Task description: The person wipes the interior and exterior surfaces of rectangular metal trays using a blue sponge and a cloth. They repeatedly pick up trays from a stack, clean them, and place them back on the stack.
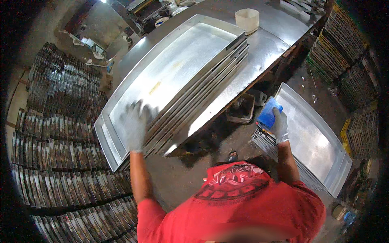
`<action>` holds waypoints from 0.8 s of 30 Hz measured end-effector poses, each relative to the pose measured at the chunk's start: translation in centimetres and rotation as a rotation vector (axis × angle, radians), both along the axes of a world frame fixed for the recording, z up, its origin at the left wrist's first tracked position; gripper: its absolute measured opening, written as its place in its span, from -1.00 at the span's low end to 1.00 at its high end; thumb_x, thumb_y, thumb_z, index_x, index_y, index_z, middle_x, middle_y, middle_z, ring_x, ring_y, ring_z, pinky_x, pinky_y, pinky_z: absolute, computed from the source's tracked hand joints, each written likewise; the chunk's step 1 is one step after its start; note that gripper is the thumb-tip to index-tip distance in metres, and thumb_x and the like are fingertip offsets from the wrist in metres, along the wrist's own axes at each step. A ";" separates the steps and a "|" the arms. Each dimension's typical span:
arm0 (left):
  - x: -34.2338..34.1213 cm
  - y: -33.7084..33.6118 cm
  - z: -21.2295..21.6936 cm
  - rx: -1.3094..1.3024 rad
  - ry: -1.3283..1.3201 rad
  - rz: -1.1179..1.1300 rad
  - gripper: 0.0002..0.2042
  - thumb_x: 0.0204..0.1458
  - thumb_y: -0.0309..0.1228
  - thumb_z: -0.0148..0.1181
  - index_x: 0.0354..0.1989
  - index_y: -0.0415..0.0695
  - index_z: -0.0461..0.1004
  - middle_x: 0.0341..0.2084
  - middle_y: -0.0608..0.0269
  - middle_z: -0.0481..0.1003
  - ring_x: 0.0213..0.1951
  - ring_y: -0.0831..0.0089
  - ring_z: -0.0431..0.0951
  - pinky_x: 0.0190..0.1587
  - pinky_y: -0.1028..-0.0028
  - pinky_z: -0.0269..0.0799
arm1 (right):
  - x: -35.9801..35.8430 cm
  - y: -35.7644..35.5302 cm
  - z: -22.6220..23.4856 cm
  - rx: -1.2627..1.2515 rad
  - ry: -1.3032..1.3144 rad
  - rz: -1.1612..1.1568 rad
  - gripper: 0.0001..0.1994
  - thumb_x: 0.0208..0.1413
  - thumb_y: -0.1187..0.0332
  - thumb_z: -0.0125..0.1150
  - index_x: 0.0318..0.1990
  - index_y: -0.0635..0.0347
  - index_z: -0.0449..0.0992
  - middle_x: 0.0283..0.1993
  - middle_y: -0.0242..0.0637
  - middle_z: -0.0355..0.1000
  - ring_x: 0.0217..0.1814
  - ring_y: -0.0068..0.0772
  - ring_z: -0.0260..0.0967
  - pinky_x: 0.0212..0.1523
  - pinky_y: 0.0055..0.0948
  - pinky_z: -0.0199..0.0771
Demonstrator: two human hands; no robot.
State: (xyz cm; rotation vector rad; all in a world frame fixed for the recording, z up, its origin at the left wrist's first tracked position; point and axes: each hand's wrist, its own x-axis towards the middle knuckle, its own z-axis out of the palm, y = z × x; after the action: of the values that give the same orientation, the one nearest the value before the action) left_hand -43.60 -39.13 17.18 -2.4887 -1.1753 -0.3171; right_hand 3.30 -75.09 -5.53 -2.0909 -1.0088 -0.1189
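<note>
A stack of shallow metal trays [190, 52] rests on the metal-topped table in front of me, with small yellowish-brown marks on the top one. My left hand [137, 125], in a grey-white glove, lies over the top tray's near left part. Its fingers look spread and slightly blurred, with nothing held. My right hand [279, 126], gloved too, has its fingers closed on a flat blue rectangular piece [269, 113]. That hand is over the left edge of a second stack of metal trays [306, 125], lower and to my right. The piece's exact kind is unclear.
A whitish plastic container [247, 20] stands behind the tray stack on the metal table [275, 34]. Under the table's edge sits a dark-filled bin [242, 109]. Tall piles of dark metal trays [73, 154] line the left; stacked racks [340, 44] stand at right.
</note>
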 end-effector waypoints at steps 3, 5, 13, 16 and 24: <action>11.5 2.9 3.1 -0.112 -0.378 -0.280 -0.46 0.27 -0.03 0.16 0.25 -0.18 0.52 0.22 -0.07 0.52 0.27 -0.04 0.47 0.34 0.10 0.29 | -1.3 -0.6 4.3 0.323 0.774 -0.149 -0.64 0.29 0.08 0.20 -0.07 0.23 0.64 -0.20 -0.13 0.64 -0.19 -0.20 0.57 -0.11 -0.24 0.52; 18.4 4.1 3.9 -0.178 -0.538 -0.468 -0.51 0.24 -0.09 0.21 0.18 -0.21 0.56 0.17 -0.10 0.54 0.19 -0.08 0.52 0.26 0.13 0.38 | -2.6 -2.5 7.5 0.309 0.736 -0.180 -0.62 0.32 0.08 0.17 -0.12 0.26 0.65 -0.22 -0.19 0.64 -0.20 -0.33 0.55 -0.16 -0.32 0.50; 29.0 4.9 -1.9 -0.331 -0.135 -0.412 -0.69 0.14 -0.18 0.17 -0.20 -0.15 0.68 -0.26 -0.19 0.64 -0.14 -0.19 0.64 -0.02 -0.02 0.55 | -4.6 -20.6 3.7 0.552 0.864 -0.553 -0.57 0.34 -0.07 0.19 -0.20 0.19 0.57 -0.32 -0.44 0.48 -0.35 -0.56 0.38 -0.32 -0.43 0.41; 29.4 3.6 -1.1 -0.298 -0.132 -0.367 -0.73 0.12 -0.22 0.21 -0.15 -0.10 0.68 -0.20 -0.12 0.66 -0.10 -0.15 0.65 -0.04 0.00 0.55 | -4.0 -25.4 -0.3 0.672 0.978 -0.623 -0.65 0.33 -0.02 0.23 -0.23 0.11 0.56 -0.32 -0.45 0.46 -0.35 -0.51 0.40 -0.33 -0.39 0.46; 39.2 -32.2 -7.9 -0.671 -0.464 -1.157 -0.45 0.25 -0.32 0.20 0.38 -0.28 0.31 0.37 -0.29 0.25 0.36 -0.09 0.35 0.36 0.04 0.29 | -3.9 -18.7 10.2 0.355 0.771 -0.401 -0.65 0.14 0.18 0.23 -0.06 0.27 0.63 -0.05 -0.04 0.62 -0.07 -0.20 0.59 -0.01 -0.17 0.55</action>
State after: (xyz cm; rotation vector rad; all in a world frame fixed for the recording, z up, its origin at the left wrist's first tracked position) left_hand -4.35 -71.31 9.25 -3.5764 0.3037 -0.9399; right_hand -0.60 -93.81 4.71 -1.7436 -0.0914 0.2743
